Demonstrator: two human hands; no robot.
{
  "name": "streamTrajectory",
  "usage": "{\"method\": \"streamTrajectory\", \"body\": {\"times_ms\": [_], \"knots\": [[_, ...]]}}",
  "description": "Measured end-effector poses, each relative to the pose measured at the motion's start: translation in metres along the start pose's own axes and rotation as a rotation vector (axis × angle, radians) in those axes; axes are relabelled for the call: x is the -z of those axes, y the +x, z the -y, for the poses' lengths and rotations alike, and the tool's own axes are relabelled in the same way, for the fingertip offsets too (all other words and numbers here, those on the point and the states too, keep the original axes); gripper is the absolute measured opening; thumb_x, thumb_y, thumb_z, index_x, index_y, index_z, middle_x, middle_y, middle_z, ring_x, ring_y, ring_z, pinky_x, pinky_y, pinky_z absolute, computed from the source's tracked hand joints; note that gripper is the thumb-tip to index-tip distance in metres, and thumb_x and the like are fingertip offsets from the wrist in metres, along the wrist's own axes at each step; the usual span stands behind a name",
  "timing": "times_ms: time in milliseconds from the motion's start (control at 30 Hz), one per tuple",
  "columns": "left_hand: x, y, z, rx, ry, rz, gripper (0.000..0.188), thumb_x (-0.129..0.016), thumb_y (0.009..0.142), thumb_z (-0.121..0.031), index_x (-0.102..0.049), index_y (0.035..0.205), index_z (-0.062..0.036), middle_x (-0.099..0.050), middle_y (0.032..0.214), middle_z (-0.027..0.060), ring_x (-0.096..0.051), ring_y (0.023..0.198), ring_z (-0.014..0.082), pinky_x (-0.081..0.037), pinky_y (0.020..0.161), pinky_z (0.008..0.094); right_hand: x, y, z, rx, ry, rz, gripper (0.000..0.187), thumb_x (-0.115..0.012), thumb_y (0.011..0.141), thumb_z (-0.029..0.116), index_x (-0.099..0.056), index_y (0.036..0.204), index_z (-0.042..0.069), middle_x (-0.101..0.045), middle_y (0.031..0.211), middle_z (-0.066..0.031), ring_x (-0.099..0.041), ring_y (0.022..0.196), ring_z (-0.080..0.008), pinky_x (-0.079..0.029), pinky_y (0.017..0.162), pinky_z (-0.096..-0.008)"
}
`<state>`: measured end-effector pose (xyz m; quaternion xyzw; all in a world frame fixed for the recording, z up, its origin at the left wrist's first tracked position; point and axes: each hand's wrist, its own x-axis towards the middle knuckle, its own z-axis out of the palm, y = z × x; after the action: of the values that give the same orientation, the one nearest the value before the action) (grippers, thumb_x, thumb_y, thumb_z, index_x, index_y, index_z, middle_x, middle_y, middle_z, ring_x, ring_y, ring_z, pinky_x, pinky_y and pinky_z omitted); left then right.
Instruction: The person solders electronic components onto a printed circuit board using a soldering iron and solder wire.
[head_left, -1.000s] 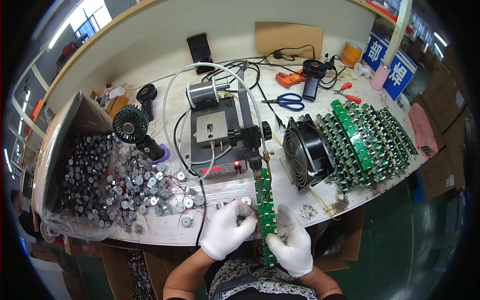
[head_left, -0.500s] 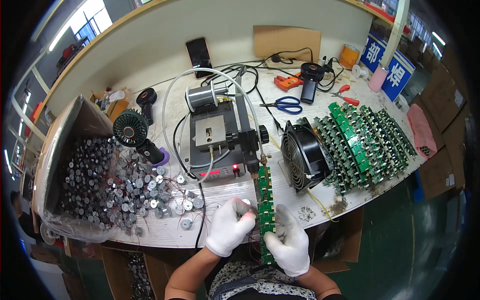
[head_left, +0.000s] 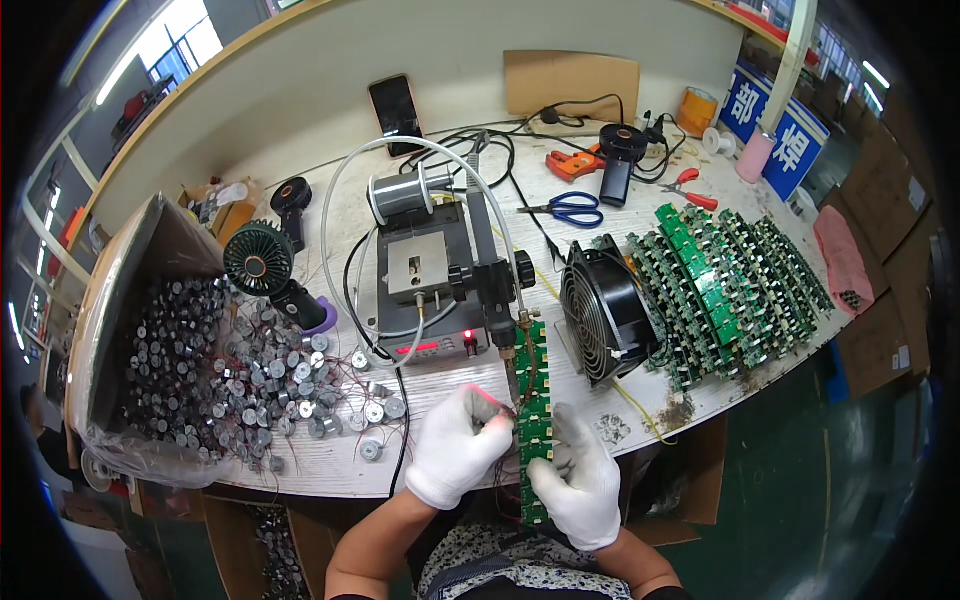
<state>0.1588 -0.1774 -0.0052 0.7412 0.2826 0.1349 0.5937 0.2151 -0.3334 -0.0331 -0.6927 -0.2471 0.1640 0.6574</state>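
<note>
Both hands wear white gloves. My right hand (head_left: 580,482) grips a long green circuit board strip (head_left: 537,432) at its right edge, thumb on top. Below the soldering iron (head_left: 510,360) on its stand, the strip runs lengthwise away from me. My left hand (head_left: 455,450) is closed in a pinch at the strip's left edge, beside the iron's tip. Whatever sits between those fingertips is too small and covered to make out. Behind the hands is a soldering station (head_left: 432,290) with a red display, carrying a solder wire spool (head_left: 410,197).
Small round motors (head_left: 270,385) with thin wires spill from a plastic-lined box (head_left: 120,330) at left. A black fan (head_left: 605,310) stands to the right, before stacked circuit boards (head_left: 715,290). Blue scissors (head_left: 572,210), orange-handled pliers (head_left: 575,165), cables and a phone (head_left: 396,112) lie farther back.
The circuit board strip has slid slightly away from me under the iron. My left hand has shifted a little, still pinched; the right hand keeps its grip.
</note>
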Motion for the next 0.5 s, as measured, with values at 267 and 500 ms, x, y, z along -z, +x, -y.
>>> {"method": "streamTrajectory", "body": {"times_ms": [267,500], "knots": [[-0.001,0.0,0.003,-0.057,-0.006,-0.019,0.015,-0.068,0.081,-0.012,-0.06,0.081,0.0003,-0.061,0.066,0.0032,-0.052,0.06,0.0071,-0.046,0.058,0.0255,0.0,0.001,0.009,0.085,-0.153,-0.032,0.057,-0.07,0.075,0.002,-0.054,0.13,0.0,-0.059,0.087,-0.0114,-0.058,0.061,-0.0125,-0.049,0.054,-0.0254],[-0.002,-0.003,-0.007,-0.059,0.045,-0.025,0.015,-0.069,0.081,-0.012,-0.06,0.081,0.0,-0.061,0.066,0.0027,-0.052,0.06,0.0063,-0.046,0.058,0.0243,0.0,0.0,0.007,0.084,-0.155,-0.02,0.059,-0.07,0.076,0.003,-0.051,0.132,-0.004,-0.06,0.088,-0.012,-0.058,0.061,-0.0125,-0.049,0.055,-0.0254]]}}
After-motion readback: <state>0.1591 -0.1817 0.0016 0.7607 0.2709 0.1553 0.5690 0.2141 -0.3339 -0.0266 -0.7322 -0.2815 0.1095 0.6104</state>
